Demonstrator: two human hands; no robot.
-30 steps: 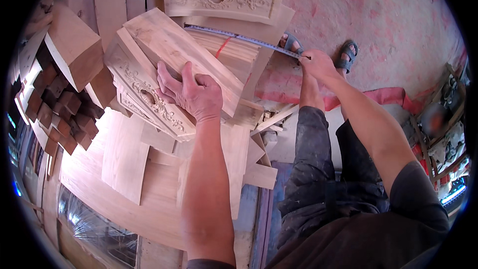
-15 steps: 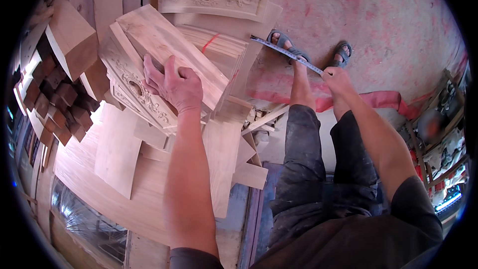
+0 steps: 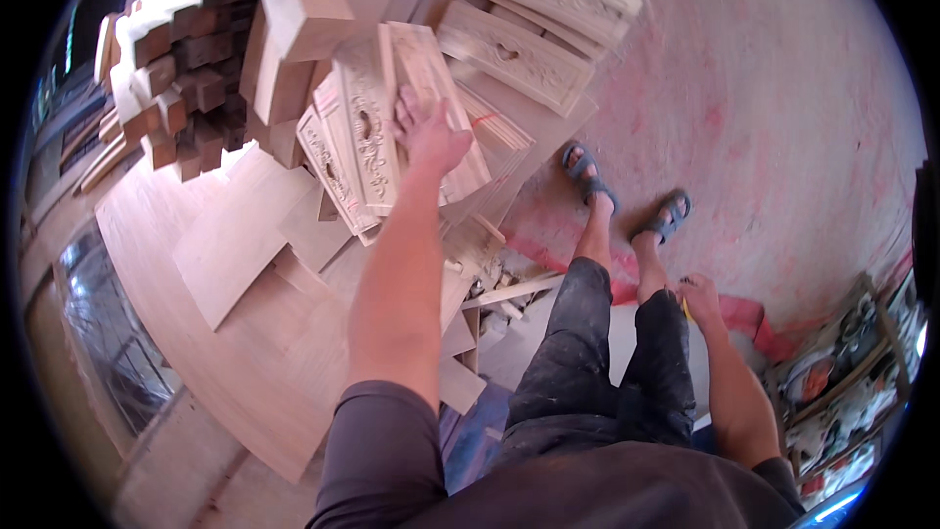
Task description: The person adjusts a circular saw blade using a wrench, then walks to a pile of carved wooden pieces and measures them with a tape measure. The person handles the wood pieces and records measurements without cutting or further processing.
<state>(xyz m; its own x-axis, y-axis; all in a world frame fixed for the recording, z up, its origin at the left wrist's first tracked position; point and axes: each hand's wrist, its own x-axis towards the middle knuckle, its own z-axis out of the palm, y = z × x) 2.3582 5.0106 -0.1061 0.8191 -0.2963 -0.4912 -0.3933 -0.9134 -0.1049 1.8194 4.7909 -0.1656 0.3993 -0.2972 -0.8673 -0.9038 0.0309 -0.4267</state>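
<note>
Left hand (image 3: 428, 132) flat, fingers spread, palm pressed on the top carved wooden panel (image 3: 364, 137); not curled round it, just resting on its face. Panel tops a slanted stack of like panels (image 3: 328, 171), near the bench's (image 3: 176, 274) far edge. Right hand (image 3: 699, 296) hangs low by the right knee, fingers closed loosely round something small and yellow (image 3: 684, 308); cannot tell what.

Outward: pale block (image 3: 299, 0) and dark wood blocks (image 3: 186, 88) toward the bench's far left corner. More carved panels (image 3: 529, 15) beyond. Thin offcuts (image 3: 235, 245) on bench middle. Sandalled feet (image 3: 627, 196) on pink-dusted floor (image 3: 774, 127).
</note>
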